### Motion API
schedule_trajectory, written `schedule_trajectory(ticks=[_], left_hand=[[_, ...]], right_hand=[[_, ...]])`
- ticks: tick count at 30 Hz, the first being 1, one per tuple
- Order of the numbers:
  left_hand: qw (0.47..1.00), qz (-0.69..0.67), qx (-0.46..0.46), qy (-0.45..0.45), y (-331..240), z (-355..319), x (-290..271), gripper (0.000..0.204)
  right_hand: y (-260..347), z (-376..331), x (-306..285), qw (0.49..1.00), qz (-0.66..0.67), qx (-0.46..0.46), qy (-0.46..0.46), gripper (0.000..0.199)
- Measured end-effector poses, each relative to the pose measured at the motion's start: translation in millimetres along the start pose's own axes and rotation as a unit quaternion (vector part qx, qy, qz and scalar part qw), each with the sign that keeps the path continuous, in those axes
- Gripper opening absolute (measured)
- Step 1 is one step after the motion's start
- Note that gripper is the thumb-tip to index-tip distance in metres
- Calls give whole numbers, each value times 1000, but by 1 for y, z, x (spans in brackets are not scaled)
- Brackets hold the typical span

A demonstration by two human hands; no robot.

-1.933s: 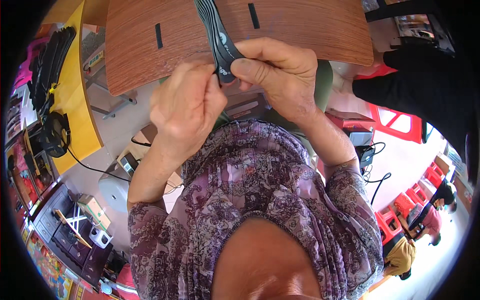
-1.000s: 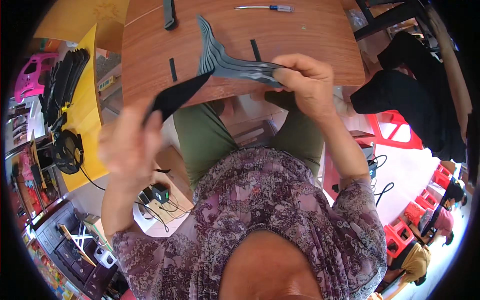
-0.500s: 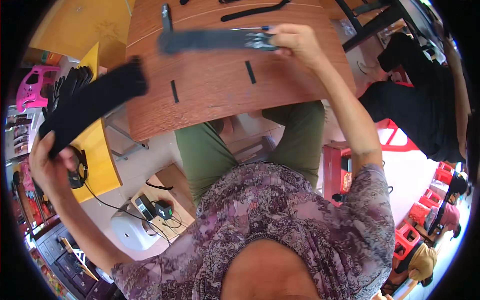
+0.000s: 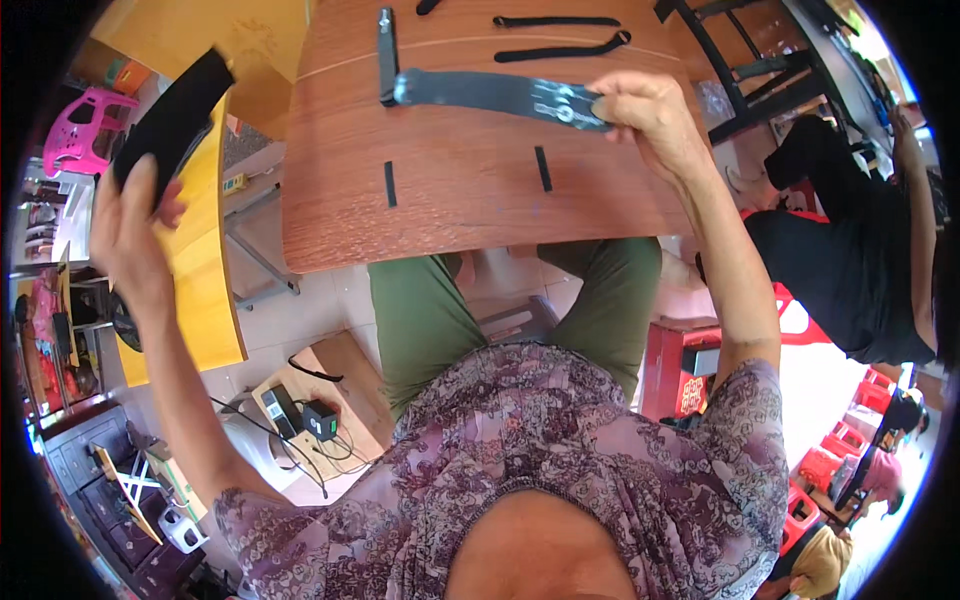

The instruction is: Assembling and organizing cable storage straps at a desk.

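Out to my left, my left hand (image 4: 125, 235) grips a flat, matte black strap piece (image 4: 175, 115), raised above the yellow side table (image 4: 210, 300) and well apart from the wood-grain worktop (image 4: 470, 200). On that brown worktop, two short dark slots (image 4: 390, 184) sit near the front edge. To the right, my right hand (image 4: 650, 115) pinches the end of a long, grey, flexible strap (image 4: 490, 92) that stretches leftward just over the worktop, with thinner black straps (image 4: 560, 48) lying beyond it.
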State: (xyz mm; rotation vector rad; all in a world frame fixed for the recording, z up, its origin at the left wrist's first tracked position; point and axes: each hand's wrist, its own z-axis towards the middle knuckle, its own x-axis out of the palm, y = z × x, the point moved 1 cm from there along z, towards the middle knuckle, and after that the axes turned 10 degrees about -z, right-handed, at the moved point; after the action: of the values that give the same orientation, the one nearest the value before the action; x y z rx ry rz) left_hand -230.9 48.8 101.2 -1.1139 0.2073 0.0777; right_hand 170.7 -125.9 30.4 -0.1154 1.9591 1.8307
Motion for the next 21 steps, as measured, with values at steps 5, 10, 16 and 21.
schedule_trajectory(ticks=[5, 10, 16, 21], left_hand=[[788, 447, 423, -22, 31, 19, 85, 18], [737, 528, 409, 103, 76, 5, 159, 10], [817, 476, 166, 280, 88, -8, 178, 31], [896, 350, 117, 247, 85, -9, 159, 42]], right_hand=[[0, -22, -1, 993, 96, 48, -46, 17], [0, -34, -4, 993, 100, 48, -49, 18], [-2, -31, 5, 997, 45, 57, -32, 19], [-9, -34, 9, 995, 86, 50, 6, 20]])
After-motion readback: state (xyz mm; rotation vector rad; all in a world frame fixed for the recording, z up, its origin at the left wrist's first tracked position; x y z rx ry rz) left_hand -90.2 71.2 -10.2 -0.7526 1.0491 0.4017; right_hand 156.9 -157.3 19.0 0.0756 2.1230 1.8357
